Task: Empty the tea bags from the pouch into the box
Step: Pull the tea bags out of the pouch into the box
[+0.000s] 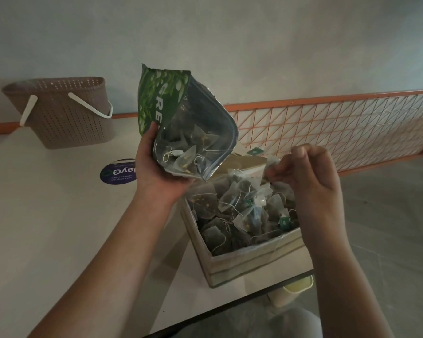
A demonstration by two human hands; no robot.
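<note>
My left hand (156, 164) grips a green pouch (181, 123) from below, tilted with its open mouth facing me and toward the box. Several tea bags (188, 154) lie inside the pouch near the mouth. A cardboard box (249, 262) stands at the table's right corner, piled with several pyramid tea bags (239, 208) with strings and green tags. My right hand (305, 172) hovers over the box's far right side, its fingers curled and pinching a tea bag (270, 164) just above the pile.
A brown perforated basket (64, 113) with a white handle stands at the table's back left. A round purple sticker (117, 172) lies on the white table (47, 215). An orange wire grid (340, 128) lines the wall. A pale bin (293, 291) sits below the table edge.
</note>
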